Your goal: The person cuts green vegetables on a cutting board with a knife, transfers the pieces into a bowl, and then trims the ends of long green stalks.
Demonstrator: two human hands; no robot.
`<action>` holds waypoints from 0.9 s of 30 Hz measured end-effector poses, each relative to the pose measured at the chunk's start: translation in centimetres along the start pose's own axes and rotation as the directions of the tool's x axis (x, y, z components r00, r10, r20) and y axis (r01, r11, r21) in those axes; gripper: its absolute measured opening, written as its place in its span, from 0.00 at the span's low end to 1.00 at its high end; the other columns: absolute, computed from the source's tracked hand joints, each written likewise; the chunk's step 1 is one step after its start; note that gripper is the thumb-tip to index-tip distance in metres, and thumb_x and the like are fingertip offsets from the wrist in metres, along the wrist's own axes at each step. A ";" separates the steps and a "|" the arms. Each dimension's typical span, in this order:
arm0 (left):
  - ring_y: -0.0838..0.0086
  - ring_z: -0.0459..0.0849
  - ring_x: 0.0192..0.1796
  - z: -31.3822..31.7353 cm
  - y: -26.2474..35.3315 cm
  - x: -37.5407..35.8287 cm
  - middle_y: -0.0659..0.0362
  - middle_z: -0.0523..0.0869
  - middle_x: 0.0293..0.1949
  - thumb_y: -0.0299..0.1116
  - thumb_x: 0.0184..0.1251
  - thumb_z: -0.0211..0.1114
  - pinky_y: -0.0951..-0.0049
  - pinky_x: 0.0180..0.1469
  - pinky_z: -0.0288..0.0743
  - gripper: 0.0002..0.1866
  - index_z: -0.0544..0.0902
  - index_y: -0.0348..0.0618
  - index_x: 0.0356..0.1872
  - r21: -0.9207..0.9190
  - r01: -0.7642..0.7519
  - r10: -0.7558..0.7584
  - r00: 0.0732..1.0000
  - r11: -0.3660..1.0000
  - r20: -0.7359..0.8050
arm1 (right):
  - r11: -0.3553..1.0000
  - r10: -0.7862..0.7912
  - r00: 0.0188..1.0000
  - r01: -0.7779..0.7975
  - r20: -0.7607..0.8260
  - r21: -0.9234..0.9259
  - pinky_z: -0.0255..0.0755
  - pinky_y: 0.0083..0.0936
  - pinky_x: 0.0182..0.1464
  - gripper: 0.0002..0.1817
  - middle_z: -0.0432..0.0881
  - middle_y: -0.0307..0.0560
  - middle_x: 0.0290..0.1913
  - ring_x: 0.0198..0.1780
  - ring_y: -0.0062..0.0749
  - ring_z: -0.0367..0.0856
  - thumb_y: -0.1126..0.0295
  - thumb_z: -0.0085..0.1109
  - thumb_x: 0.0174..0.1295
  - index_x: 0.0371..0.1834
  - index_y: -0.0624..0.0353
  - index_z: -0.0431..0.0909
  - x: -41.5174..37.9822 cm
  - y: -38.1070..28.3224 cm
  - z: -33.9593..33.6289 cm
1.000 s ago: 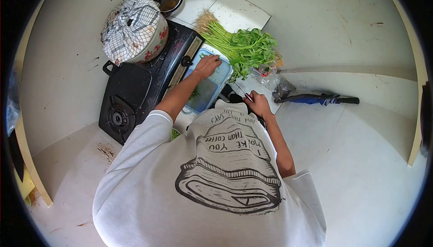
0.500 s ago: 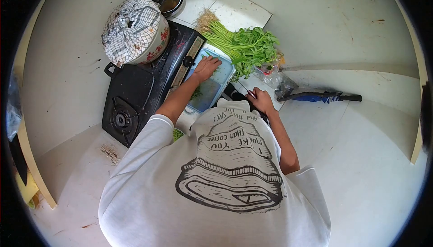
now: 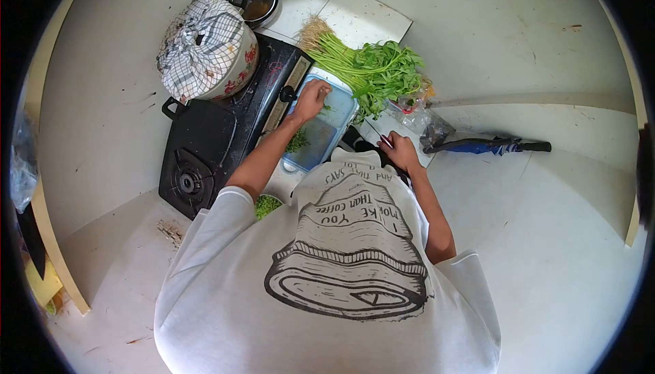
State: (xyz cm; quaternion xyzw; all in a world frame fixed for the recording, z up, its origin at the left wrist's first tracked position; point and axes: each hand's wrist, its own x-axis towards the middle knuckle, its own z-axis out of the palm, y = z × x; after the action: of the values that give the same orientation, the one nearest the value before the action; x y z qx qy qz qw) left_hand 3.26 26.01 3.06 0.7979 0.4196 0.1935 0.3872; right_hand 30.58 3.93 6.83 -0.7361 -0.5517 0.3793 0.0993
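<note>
My left hand (image 3: 314, 97) is over a blue cutting board (image 3: 319, 143) with a raised rim, its fingers curled in. Whatever they may hold is hidden. A small heap of chopped greens (image 3: 297, 142) lies on the board below my left wrist, and a few loose bits are near the fingers. To the right of the board, my right hand (image 3: 401, 150) grips a knife (image 3: 387, 142) by its dark red handle, its thin blade pointing up and left. Beyond the board lies a large bunch of leafy greens (image 3: 372, 67) with roots attached.
At left stands a black gas stove (image 3: 205, 132) carrying a floral pot (image 3: 235, 77) under a checked cloth. A small dark pan (image 3: 259, 5) sits behind it. Chopped greens fill a bowl (image 3: 266, 205) by my left elbow. At right are a plastic bag (image 3: 419, 121) and a folded umbrella (image 3: 488, 147).
My left hand's fingers, spread over the board earlier, are now curled in. The knife blade shows more clearly in my right hand. The whole view has shifted slightly.
</note>
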 end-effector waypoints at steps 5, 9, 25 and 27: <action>0.82 0.82 0.44 0.1 0.2 -0.8 0.64 0.92 0.45 0.35 0.75 0.70 0.76 0.46 0.73 0.10 0.88 0.42 0.50 -0.658 0.266 -0.386 0.922 0.704 -0.040 | 1.000 -0.031 1.000 0.031 0.004 0.003 0.78 0.51 0.44 0.23 0.85 0.64 0.30 0.37 0.62 0.86 0.50 0.67 0.66 0.38 0.63 0.79 0.7 -0.5 0.0; 0.86 0.78 0.45 -1.0 2.0 -1.9 0.70 0.91 0.49 0.39 0.76 0.70 0.78 0.48 0.67 0.09 0.88 0.50 0.51 -0.819 0.344 -0.558 0.829 0.459 0.036 | 0.994 -0.097 0.995 0.099 -0.040 0.052 0.74 0.47 0.38 0.24 0.83 0.62 0.27 0.31 0.60 0.83 0.51 0.70 0.66 0.33 0.65 0.77 1.4 -0.7 0.2; 0.80 0.82 0.41 -1.5 5.7 -6.5 0.63 0.89 0.40 0.34 0.78 0.66 0.79 0.47 0.71 0.10 0.86 0.39 0.50 -0.889 0.080 -0.457 0.876 0.450 -0.153 | 0.829 -0.202 0.975 0.220 -0.092 0.514 0.67 0.30 0.30 0.18 0.73 0.39 0.22 0.24 0.23 0.71 0.60 0.67 0.73 0.34 0.64 0.77 6.2 -6.9 -3.1; 0.80 0.82 0.41 -1.7 6.5 -7.1 0.62 0.88 0.40 0.33 0.78 0.66 0.79 0.47 0.72 0.10 0.86 0.38 0.50 -0.883 0.095 -0.458 0.877 0.459 -0.143 | 0.823 -0.255 0.958 0.287 -0.133 0.490 0.64 0.28 0.29 0.18 0.69 0.34 0.22 0.24 0.20 0.65 0.61 0.68 0.73 0.33 0.64 0.76 6.8 -8.9 -4.0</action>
State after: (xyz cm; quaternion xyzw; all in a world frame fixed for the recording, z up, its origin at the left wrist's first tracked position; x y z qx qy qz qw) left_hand 1.52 18.72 9.34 0.3694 0.4582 0.4509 0.6711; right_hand 27.42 14.37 11.52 -0.6100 -0.5288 0.4692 0.3579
